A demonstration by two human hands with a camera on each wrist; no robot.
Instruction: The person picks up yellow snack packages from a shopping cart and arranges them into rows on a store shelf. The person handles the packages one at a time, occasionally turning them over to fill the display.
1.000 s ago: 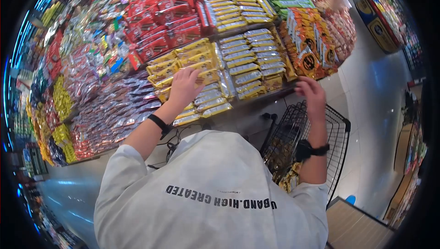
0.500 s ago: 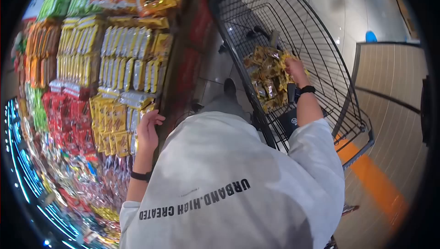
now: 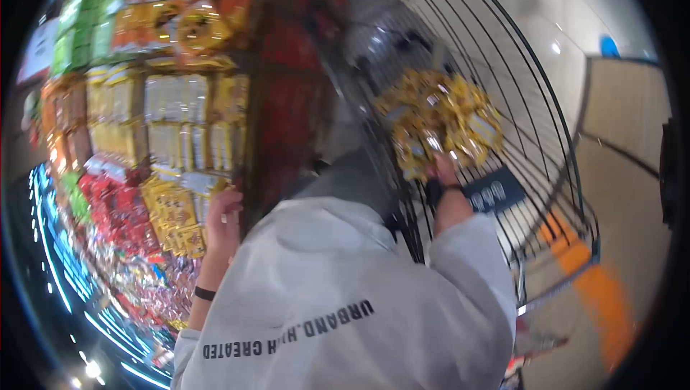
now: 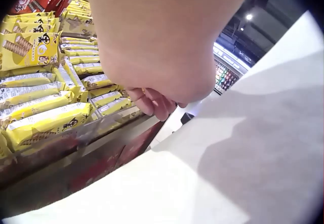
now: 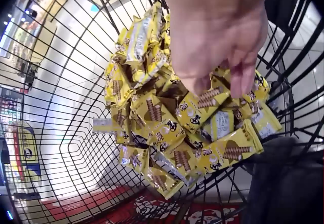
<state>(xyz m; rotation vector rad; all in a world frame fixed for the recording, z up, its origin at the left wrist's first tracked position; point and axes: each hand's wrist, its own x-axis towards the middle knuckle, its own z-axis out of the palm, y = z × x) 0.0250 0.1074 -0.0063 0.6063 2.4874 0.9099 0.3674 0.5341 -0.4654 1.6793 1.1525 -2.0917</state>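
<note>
My right hand [image 5: 223, 41] reaches down over a pile of yellow snack packs [image 5: 152, 112] in a black wire shopping cart [image 3: 528, 103]. Its fingers are slightly bent and spread apart, with fingertips right at the top packs; packaging shows between them. In the head view this hand is at the near side of the pile. My left hand [image 3: 224, 221] hangs beside the edge of the display shelf, fingers loosely curled and holding nothing. Nearest to it are rows of yellow snack packs [image 4: 48, 125] on the shelf, some upright, some lying stacked.
Red packs [image 3: 122, 200] and orange packs [image 3: 198, 27] fill other sections of the display at left. A dark card [image 3: 494, 190] is at the cart's near end. Beyond the cart stands a wood-coloured surface [image 3: 622, 103], with an orange floor stripe [image 3: 596, 304] nearby.
The view has turned from the shelf to the cart. My left hand has left the shelf packs for the shelf edge. My right hand has entered the cart and come nearer my body across the pile.
</note>
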